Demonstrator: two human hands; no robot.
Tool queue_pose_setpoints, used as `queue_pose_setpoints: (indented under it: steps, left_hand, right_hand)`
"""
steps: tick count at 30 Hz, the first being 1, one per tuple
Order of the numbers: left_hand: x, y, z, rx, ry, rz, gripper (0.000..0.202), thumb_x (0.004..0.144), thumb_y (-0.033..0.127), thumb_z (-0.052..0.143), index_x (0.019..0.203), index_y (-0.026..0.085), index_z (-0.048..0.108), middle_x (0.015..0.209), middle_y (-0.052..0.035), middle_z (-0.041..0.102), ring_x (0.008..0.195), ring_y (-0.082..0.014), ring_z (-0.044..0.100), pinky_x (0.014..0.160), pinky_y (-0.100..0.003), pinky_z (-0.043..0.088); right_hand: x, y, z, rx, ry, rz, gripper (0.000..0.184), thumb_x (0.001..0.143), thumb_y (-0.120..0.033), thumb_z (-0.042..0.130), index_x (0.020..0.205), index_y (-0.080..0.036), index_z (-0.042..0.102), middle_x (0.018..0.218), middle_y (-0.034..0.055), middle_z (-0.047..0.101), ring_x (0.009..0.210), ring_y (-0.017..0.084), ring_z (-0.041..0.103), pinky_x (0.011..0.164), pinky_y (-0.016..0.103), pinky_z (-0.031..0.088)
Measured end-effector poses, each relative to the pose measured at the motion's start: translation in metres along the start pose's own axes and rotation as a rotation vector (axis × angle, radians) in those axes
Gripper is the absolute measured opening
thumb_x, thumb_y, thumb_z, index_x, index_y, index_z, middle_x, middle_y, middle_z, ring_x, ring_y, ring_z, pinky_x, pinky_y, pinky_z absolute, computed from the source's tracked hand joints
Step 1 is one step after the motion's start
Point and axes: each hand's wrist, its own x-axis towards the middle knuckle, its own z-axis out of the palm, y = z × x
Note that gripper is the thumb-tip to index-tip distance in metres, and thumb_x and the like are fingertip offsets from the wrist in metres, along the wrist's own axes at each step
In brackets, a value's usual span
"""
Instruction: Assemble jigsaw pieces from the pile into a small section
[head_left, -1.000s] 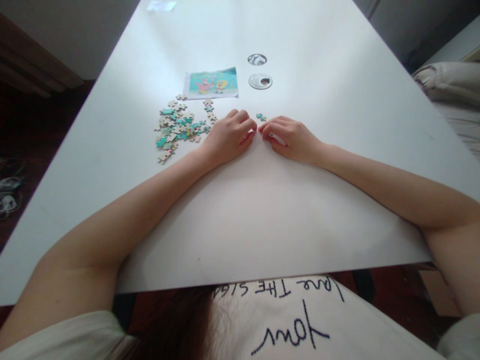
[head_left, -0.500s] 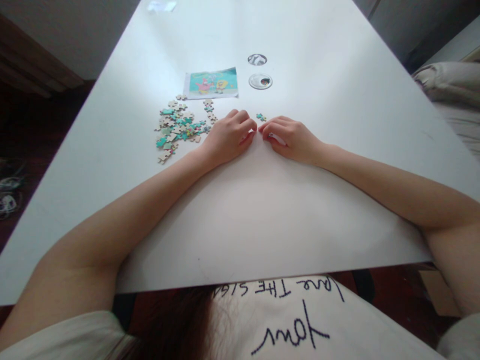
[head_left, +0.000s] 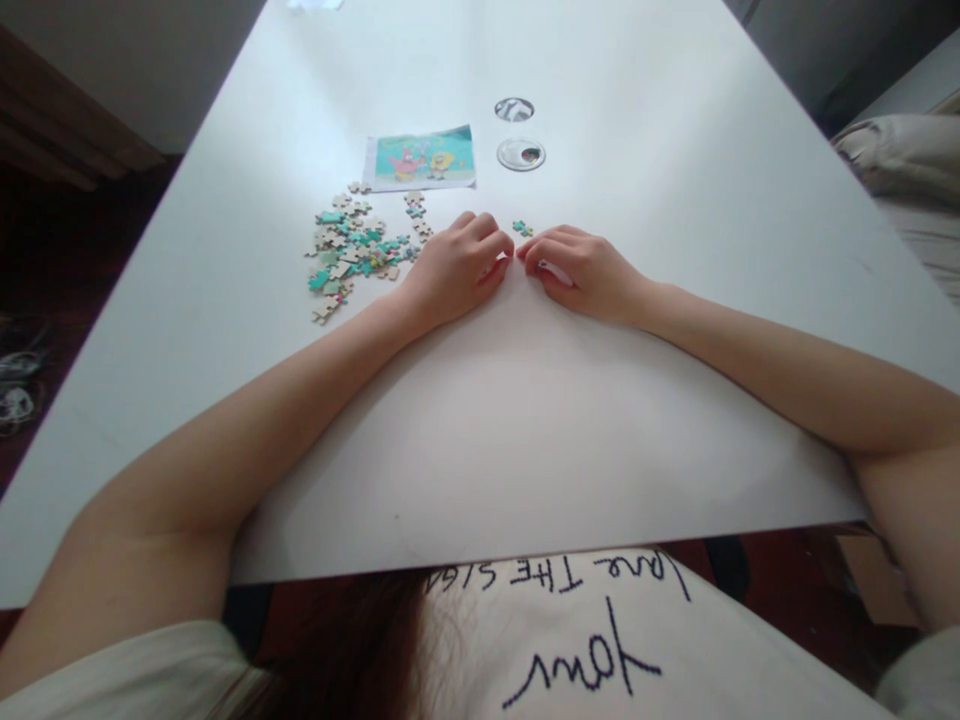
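My left hand [head_left: 472,258] rests on the white table with thumb and fingers curled into a pinch. Facing it, almost fingertip to fingertip, my right hand [head_left: 574,265] is curled the same way. Whatever lies between the fingers of either hand is too small or hidden to make out. Just beyond the gap sits a small green and yellow clump of puzzle pieces [head_left: 523,229]. A loose pile of puzzle pieces [head_left: 349,250], some teal and some bare side up, spreads to the left of my left hand. Several more pieces [head_left: 416,212] form a short row beside that hand.
Behind the pile lies a picture sheet [head_left: 424,160] with a pink and a yellow cartoon figure. Two round grommets, a farther one [head_left: 514,110] and a nearer one [head_left: 521,154], are set in the white table [head_left: 675,180]. Pale fabric [head_left: 900,160] shows beyond the right edge.
The view has tilted slightly, so the sheet, grommets and pile sit a little higher in the picture. Both hands keep nearly the same place and curled pose.
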Motion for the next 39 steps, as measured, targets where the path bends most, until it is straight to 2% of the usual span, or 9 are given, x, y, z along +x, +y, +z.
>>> queue_pose_setpoints:
  steps: [11, 16, 24, 33, 39]
  left_hand:
    - [-0.0002, 0.0008, -0.0014, -0.003, 0.004, -0.006, 0.02, 0.093, 0.025, 0.042, 0.099, 0.022, 0.061, 0.101, -0.0084, 0.061, 0.104, -0.0254, 0.059, 0.085, -0.039, 0.051]
    - [0.0004, 0.0015, -0.002, -0.033, -0.032, -0.039, 0.021, 0.093, 0.025, 0.041, 0.1, 0.021, 0.061, 0.103, -0.0088, 0.06, 0.107, -0.0268, 0.057, 0.089, -0.042, 0.049]
    - [0.0002, 0.0019, -0.0014, -0.02, -0.007, -0.025, 0.021, 0.092, 0.024, 0.042, 0.1, 0.021, 0.062, 0.102, -0.0082, 0.06, 0.107, -0.0271, 0.057, 0.088, -0.043, 0.05]
    - [-0.0002, 0.0008, -0.0009, 0.004, 0.013, -0.003, 0.022, 0.092, 0.025, 0.042, 0.099, 0.021, 0.062, 0.101, -0.008, 0.061, 0.104, -0.0263, 0.059, 0.087, -0.042, 0.05]
    - [-0.0001, 0.001, -0.0012, -0.023, -0.019, -0.026, 0.023, 0.093, 0.025, 0.041, 0.102, 0.021, 0.062, 0.105, -0.009, 0.06, 0.109, -0.0275, 0.057, 0.091, -0.044, 0.049]
  right_hand:
    - [0.0007, -0.0008, -0.0002, 0.013, -0.005, 0.004, 0.026, 0.086, -0.016, 0.046, 0.104, -0.021, 0.064, 0.111, 0.0056, 0.07, 0.109, 0.023, 0.062, 0.096, 0.04, 0.051]
    - [0.0007, -0.0002, 0.001, 0.004, 0.003, 0.014, 0.024, 0.086, -0.015, 0.046, 0.101, -0.021, 0.064, 0.111, 0.0063, 0.07, 0.109, 0.023, 0.062, 0.096, 0.039, 0.051]
    - [0.0002, 0.0008, 0.0007, 0.003, -0.001, -0.001, 0.027, 0.085, -0.014, 0.046, 0.104, -0.021, 0.064, 0.114, 0.0059, 0.069, 0.11, 0.022, 0.061, 0.096, 0.039, 0.05]
    - [0.0003, -0.0001, 0.0009, 0.002, 0.008, 0.001, 0.024, 0.086, -0.015, 0.045, 0.1, -0.021, 0.064, 0.112, 0.0061, 0.07, 0.109, 0.021, 0.061, 0.094, 0.037, 0.051]
    - [0.0, -0.0004, 0.0008, 0.007, -0.003, 0.009, 0.025, 0.086, -0.015, 0.045, 0.102, -0.021, 0.063, 0.115, 0.0062, 0.069, 0.11, 0.022, 0.061, 0.095, 0.039, 0.049]
